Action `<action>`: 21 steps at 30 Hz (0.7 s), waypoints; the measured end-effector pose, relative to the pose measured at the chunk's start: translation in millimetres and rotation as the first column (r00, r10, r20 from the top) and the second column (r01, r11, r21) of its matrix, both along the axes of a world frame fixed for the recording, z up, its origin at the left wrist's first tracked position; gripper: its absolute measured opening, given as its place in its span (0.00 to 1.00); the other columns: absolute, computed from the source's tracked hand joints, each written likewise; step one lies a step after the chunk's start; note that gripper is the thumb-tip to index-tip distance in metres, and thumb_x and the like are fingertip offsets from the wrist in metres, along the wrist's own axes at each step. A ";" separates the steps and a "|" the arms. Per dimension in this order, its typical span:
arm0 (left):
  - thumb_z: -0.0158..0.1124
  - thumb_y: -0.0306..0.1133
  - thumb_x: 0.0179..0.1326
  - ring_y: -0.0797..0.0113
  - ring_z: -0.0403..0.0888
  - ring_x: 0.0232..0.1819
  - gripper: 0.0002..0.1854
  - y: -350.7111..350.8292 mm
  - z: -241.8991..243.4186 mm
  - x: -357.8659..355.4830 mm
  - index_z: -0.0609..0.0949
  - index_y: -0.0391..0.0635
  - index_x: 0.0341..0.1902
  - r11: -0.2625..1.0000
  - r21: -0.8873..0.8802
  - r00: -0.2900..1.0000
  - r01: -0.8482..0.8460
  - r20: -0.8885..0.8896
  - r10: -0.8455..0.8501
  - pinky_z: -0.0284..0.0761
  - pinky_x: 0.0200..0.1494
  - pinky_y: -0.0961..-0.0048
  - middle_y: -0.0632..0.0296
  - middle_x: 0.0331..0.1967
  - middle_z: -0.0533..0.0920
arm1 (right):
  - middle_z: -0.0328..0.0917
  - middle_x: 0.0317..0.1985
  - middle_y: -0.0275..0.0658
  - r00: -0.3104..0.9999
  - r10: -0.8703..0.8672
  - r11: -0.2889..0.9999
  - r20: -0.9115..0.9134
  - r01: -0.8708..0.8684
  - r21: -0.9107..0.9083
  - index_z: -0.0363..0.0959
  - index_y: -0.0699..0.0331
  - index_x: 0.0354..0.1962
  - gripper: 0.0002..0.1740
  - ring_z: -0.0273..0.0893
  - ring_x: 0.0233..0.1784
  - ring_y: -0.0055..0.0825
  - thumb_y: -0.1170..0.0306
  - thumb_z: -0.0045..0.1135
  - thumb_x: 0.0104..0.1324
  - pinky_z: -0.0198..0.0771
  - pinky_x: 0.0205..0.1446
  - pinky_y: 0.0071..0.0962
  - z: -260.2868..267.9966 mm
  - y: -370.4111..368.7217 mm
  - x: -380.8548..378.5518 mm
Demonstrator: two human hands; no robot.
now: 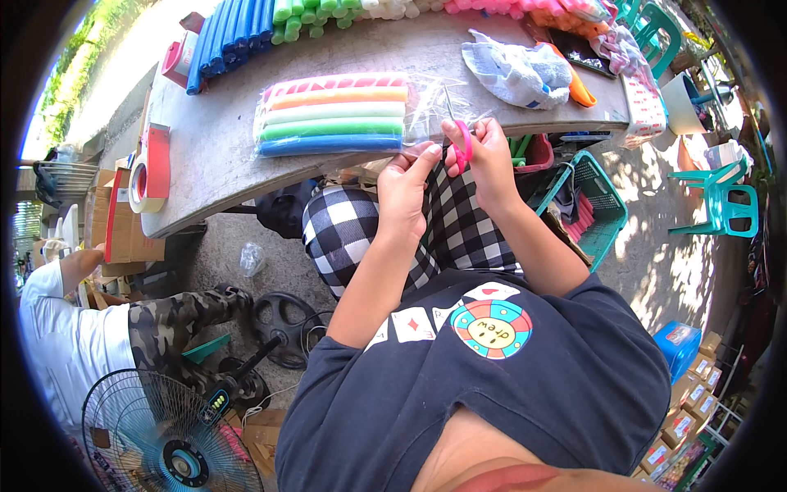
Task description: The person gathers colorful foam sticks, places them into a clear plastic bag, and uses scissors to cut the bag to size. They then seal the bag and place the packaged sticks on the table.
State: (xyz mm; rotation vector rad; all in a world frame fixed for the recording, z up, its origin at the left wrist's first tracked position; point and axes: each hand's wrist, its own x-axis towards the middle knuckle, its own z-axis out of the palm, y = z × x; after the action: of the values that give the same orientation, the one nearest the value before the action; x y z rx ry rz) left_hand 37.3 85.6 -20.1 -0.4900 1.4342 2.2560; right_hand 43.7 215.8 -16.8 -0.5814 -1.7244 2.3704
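A clear plastic bag lies flat near the table's front edge, with pink, orange, pale, green and blue sticks side by side in it. Its loose, crinkled end reaches right, toward both hands. My left hand pinches thumb against fingers at the edge of this clear plastic, just off the table. In my right hand are scissors with pink handles, fingers around the loops and blades pointing away from me over the plastic. How far the blades are apart is hard to see.
Bundled blue sticks and green sticks line the table's far side. A tape dispenser sits left, a towel right. Below are a green crate and an electric fan. Another person is at left.
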 end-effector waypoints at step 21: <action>0.73 0.32 0.58 0.81 0.75 0.42 0.15 -5.0 -4.4 1.8 0.82 0.42 0.47 0.999 0.043 1.000 0.020 0.020 -0.021 0.64 0.45 0.82 0.69 0.41 0.81 | 0.76 0.22 0.37 0.999 0.000 1.000 -0.032 0.000 0.006 0.53 0.58 0.39 0.34 0.76 0.18 0.20 0.52 0.73 0.59 0.73 0.22 0.18 4.7 -0.3 -4.5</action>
State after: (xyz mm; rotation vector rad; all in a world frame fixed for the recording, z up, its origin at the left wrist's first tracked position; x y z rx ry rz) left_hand 39.1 80.6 -24.5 -0.4810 1.3718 2.2539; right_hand 39.1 215.6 -12.1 -0.5393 -1.7178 2.3597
